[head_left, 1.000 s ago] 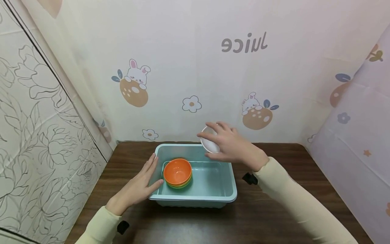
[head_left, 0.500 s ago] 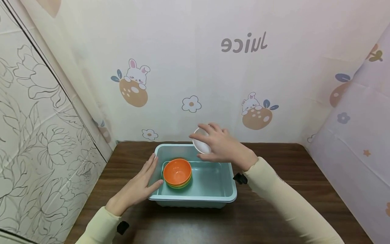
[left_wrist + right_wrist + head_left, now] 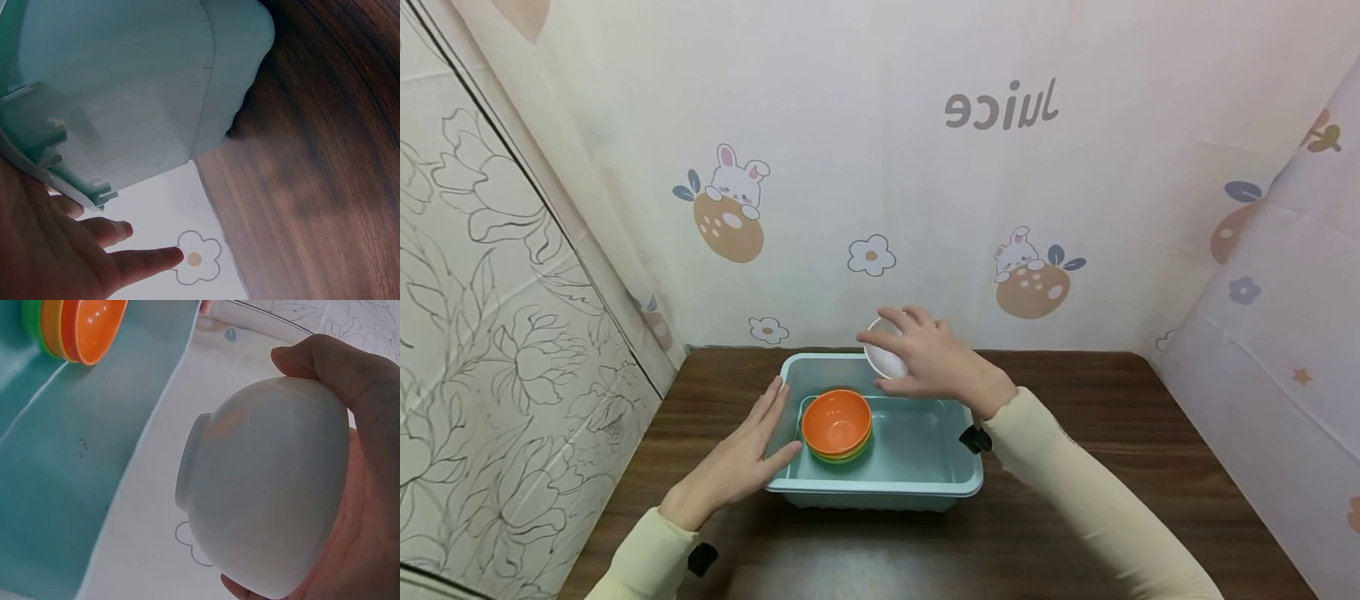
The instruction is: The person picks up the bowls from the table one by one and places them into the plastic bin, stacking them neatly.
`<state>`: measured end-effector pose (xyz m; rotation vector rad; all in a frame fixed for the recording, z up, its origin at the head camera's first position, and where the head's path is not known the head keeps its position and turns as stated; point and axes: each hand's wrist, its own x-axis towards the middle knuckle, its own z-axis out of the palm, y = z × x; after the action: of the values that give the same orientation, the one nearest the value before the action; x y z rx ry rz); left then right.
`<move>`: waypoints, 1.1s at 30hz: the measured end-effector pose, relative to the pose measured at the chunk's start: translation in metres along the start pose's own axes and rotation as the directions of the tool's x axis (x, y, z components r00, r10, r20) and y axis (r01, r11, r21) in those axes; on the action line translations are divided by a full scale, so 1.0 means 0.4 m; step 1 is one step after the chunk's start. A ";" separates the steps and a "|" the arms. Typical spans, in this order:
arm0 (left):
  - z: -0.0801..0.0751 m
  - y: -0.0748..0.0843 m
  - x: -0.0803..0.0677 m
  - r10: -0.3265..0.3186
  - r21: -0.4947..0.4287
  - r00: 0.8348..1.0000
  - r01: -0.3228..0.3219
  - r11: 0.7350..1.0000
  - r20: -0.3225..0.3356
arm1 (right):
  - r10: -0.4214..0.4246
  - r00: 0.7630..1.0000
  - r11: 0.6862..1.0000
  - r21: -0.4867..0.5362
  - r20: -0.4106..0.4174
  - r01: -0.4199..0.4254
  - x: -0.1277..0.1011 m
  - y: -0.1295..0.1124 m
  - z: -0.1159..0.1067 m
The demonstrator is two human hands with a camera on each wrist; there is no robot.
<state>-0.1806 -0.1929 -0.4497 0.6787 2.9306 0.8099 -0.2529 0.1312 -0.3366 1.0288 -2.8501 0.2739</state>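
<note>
The right hand (image 3: 936,360) holds a white bowl (image 3: 885,360) above the far rim of the pale teal tub (image 3: 925,487), its fingers (image 3: 898,317) and thumb curled round the bowl's body; in the right wrist view the bowl (image 3: 269,506) shows its plain underside and foot ring, with no mark to read. The left hand (image 3: 737,462) rests flat against the tub's left wall, fingers straight, gripping nothing. Inside the tub, at its left, sits a stack of bowls (image 3: 837,427), orange on top. The tub stands on the dark wood worktop (image 3: 1075,517). The wall cloth behind bears the word "Juice" (image 3: 1002,106), mirrored
</note>
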 end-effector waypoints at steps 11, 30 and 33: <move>0.001 0.000 0.002 -0.003 -0.002 1.000 0.003 1.000 -0.002 | -0.025 1.000 1.000 0.003 0.014 0.025 0.027 -0.013 0.033; 0.002 -0.003 0.001 -0.005 -0.007 1.000 0.005 1.000 0.003 | -0.069 0.994 0.997 0.049 0.089 0.065 0.072 -0.053 0.088; 0.002 -0.003 0.001 -0.003 -0.012 1.000 0.003 1.000 0.002 | -0.076 0.992 0.996 0.056 0.096 0.071 0.076 -0.057 0.098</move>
<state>-0.1813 -0.1932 -0.4507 0.6732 2.9217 0.8251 -0.2630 0.0870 -0.3672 1.1868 -2.8975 0.3023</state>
